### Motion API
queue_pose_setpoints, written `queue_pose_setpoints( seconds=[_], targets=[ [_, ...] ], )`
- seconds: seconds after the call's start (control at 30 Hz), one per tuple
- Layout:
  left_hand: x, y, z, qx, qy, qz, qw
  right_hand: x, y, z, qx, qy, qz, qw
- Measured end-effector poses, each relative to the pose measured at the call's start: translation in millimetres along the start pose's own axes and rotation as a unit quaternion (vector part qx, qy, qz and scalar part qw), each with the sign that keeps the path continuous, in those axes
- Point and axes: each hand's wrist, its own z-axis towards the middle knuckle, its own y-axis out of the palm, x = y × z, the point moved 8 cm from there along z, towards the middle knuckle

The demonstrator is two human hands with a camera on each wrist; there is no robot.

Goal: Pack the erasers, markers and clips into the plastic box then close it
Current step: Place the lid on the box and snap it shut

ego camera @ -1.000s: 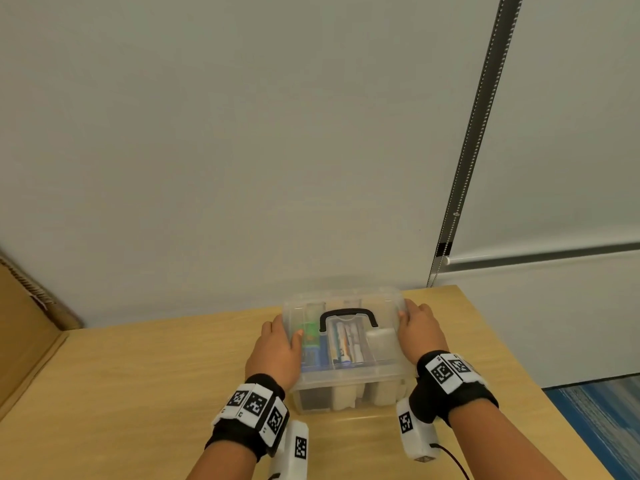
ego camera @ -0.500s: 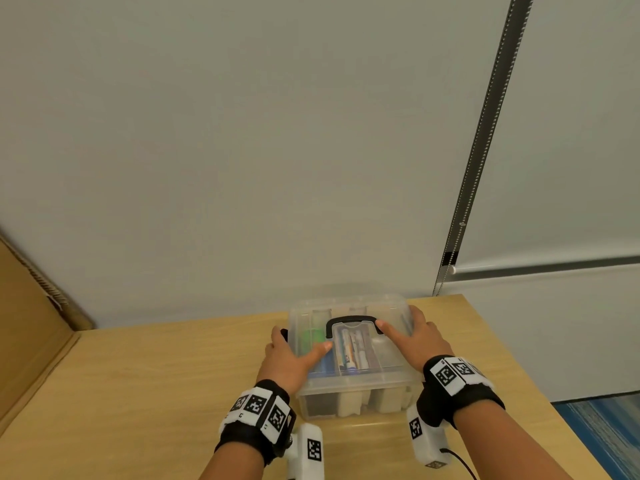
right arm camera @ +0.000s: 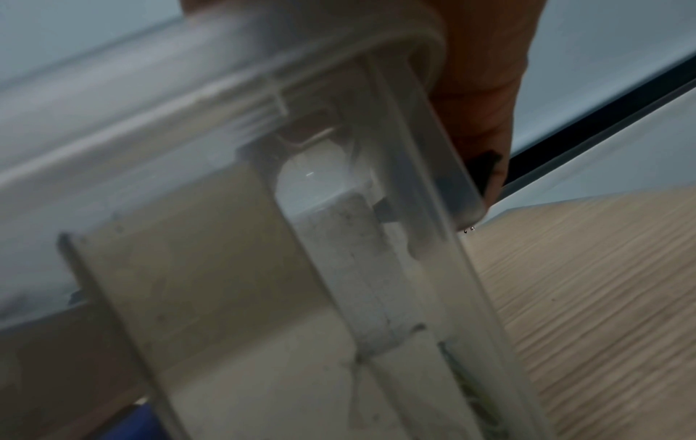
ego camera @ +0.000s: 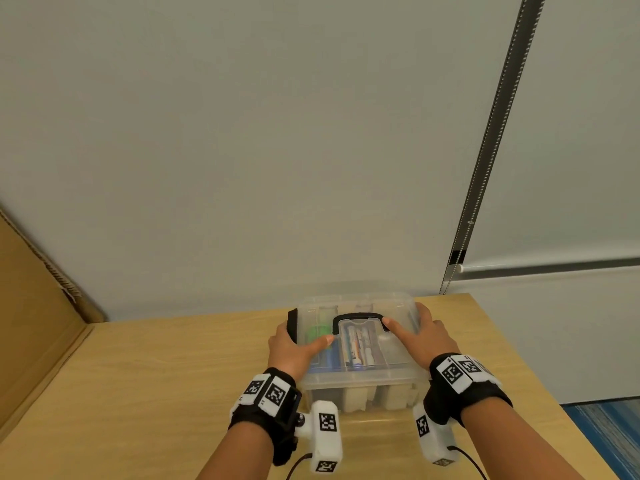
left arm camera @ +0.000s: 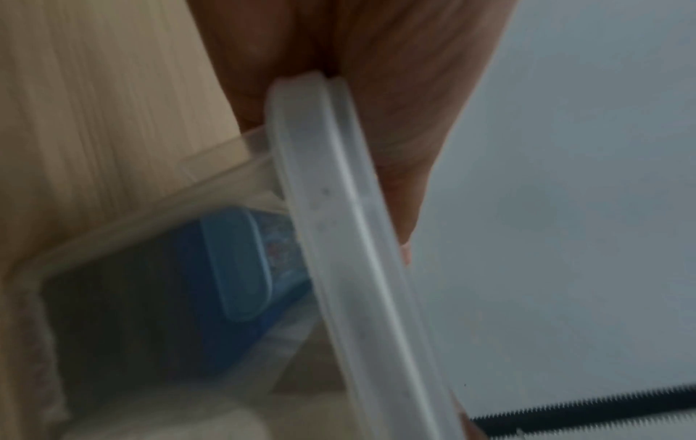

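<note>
Left hand (ego camera: 292,348) lower centre, thumb stretched rightward; right hand (ego camera: 427,336) right of it, thumb stretched leftward.

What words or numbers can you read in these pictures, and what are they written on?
No words or numbers can be read.
Wristbands: black-and-white square code patterns, not letters.
White wrist camera housings: the same kind of code squares, no text.
Markers inside the plastic box: some print on the barrels, too small and blurred to read.
Blue item in the box: a faint printed label, too blurred to read.
</note>
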Motion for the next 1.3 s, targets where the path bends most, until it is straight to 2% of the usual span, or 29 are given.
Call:
queue_pose_setpoints(
  seconds=[0.13, 0.27, 0.33, 0.53, 0.77, 0.87, 1.03, 1.17, 1.3],
  targets=[
    [7, 3, -3, -0.005, 0.023, 0.009, 1.0, 0, 0, 0, -0.001, 0.0, -0.004, 1.0],
    [19, 5, -4, -0.002, 0.068, 0.08, 0.995, -1, 1, -2, 0.002, 0.005, -0.01, 1.0],
    [21, 5, -4, 0.004, 0.081, 0.083, 0.993, -2, 0, -3, 0.003, 0.006, -0.014, 1.0],
    [12, 5, -7, 0.034, 0.073, 0.04, 0.996, -9, -3, -4, 0.004, -0.011, -0.048, 0.999],
    [8, 7, -1, 0.029, 0.062, 0.039, 0.997, -29, -10, -8, 0.082, -0.047, -0.185, 0.978],
    [7, 8, 1, 0.031, 0.061, 0.031, 0.997, -31, -8, -12, 0.106, -0.044, -0.162, 0.98],
    [2, 9, 5, 0.031, 0.055, 0.018, 0.998, -23, -13, -13, 0.107, -0.039, -0.093, 0.989],
    [-1, 10, 8, 0.028, 0.057, 0.017, 0.998, -20, -14, -10, 0.097, -0.031, -0.089, 0.991],
    [-3, 10, 11, 0.032, 0.063, 0.017, 0.997, -22, -8, -7, 0.083, -0.025, -0.135, 0.987]
  ],
)
